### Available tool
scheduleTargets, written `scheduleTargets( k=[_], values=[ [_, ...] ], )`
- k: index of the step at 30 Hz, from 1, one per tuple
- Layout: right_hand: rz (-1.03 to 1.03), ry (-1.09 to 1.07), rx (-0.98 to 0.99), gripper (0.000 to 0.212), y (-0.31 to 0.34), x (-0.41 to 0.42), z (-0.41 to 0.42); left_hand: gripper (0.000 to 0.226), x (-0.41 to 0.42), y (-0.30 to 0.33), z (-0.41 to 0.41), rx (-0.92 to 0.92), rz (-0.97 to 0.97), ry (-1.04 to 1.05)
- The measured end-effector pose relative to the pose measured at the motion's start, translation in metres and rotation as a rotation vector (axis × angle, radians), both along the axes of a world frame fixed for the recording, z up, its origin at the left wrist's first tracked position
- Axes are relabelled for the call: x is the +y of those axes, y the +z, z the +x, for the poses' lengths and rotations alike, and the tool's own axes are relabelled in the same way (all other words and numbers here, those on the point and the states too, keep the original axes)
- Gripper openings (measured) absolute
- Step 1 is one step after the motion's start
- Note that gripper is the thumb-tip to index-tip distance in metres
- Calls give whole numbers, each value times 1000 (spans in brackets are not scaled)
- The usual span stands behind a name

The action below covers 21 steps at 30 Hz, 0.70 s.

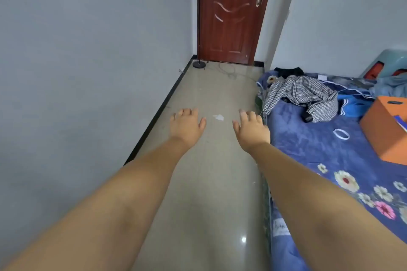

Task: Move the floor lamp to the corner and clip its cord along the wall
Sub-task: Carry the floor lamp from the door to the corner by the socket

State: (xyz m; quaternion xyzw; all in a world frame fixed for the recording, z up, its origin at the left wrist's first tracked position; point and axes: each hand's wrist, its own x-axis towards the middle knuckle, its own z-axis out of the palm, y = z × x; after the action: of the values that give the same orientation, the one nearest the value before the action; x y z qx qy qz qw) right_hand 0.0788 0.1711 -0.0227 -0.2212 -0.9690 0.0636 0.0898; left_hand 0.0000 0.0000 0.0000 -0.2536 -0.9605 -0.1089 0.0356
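Both hands are empty, the left hand and right hand stretched forward palm-down with fingers loosely spread over the floor, well apart from the lamp, which stands at the far left by the door, its cord trailing loose on the floor to the right. To do this well, I judge, walk up, grip the pole low and lift so the base clears the cord. No readable writing or brand shows; a label on the bed edge is too blurred.
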Motion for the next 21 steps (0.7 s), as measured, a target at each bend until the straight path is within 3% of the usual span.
scheduleTargets(
  k=[8,21],
  values=[
    [-89,-85,-68,55,-18,111,-102,46,101,-16,-123,-19,-2,-30],
    [-69,20,-113,48,5,311,-407,49,280,-16,-430,-51,48,67]
  ],
)
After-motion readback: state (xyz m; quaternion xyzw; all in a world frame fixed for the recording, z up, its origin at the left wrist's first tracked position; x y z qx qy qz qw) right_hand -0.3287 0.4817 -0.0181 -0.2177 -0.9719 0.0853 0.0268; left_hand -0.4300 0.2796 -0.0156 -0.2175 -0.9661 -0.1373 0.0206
